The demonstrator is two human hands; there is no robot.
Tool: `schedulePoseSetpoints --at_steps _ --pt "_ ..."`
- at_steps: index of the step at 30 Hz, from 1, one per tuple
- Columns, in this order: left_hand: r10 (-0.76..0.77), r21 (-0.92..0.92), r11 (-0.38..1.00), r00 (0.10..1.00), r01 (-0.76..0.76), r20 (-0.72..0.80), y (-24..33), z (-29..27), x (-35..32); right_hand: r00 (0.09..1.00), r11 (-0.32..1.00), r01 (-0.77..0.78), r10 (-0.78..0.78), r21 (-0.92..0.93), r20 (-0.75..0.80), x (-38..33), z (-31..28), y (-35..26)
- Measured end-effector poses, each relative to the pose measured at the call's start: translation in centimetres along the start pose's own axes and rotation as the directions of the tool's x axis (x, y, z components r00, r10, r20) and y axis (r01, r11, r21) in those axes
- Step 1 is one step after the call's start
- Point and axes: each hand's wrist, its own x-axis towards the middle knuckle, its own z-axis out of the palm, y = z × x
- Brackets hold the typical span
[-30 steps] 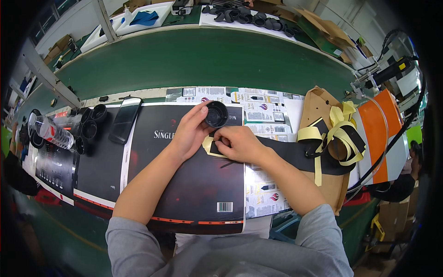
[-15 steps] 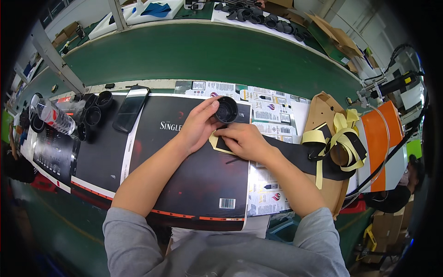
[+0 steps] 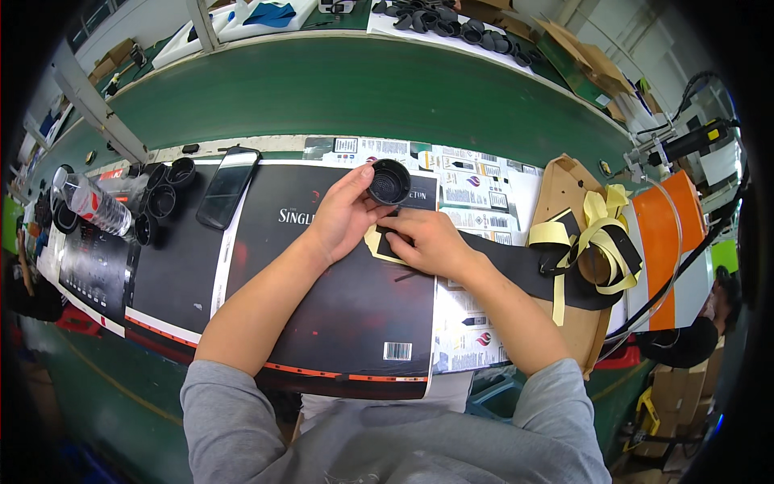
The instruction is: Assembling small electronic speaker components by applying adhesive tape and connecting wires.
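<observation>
Green belting runs across the workbench, and glossy black printed sheets cover the near side. At far left lies one clear plastic bottle, then four small black cups and one dark phone. Left hand pinches one round black cap at its rim, held just above the sheet. Right hand presses fingertips together on a yellow-backed black strip. Farther right, one roll of that strip rests on brown cardboard.
</observation>
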Motion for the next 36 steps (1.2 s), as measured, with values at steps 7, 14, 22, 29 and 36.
schedulePoseSetpoints --at_steps 7,14,22,29,36 --pt "-0.007 0.024 1.000 1.000 0.007 0.001 0.1 0.1 -0.1 0.999 0.999 0.052 -0.052 -0.006 0.005 0.0 -0.3 0.0" --pt "-0.010 0.018 1.000 1.000 0.010 0.004 0.2 0.4 -0.2 0.995 0.992 0.100 -0.101 -0.074 -0.010 0.0 0.0 -0.1" --pt "-0.009 0.017 1.000 1.000 0.009 0.009 -0.1 0.0 0.0 0.981 0.967 0.192 -0.195 -0.169 0.003 -0.1 0.3 0.4" --pt "-0.038 0.010 0.999 0.999 0.038 0.014 -0.3 -0.9 0.4 0.983 0.972 0.171 -0.179 -0.160 -0.039 -0.4 0.7 0.6" --pt "-0.039 0.056 0.998 0.999 0.037 0.035 -0.2 -0.5 0.2 0.976 0.963 0.199 -0.211 -0.181 -0.051 -0.6 0.5 0.5"
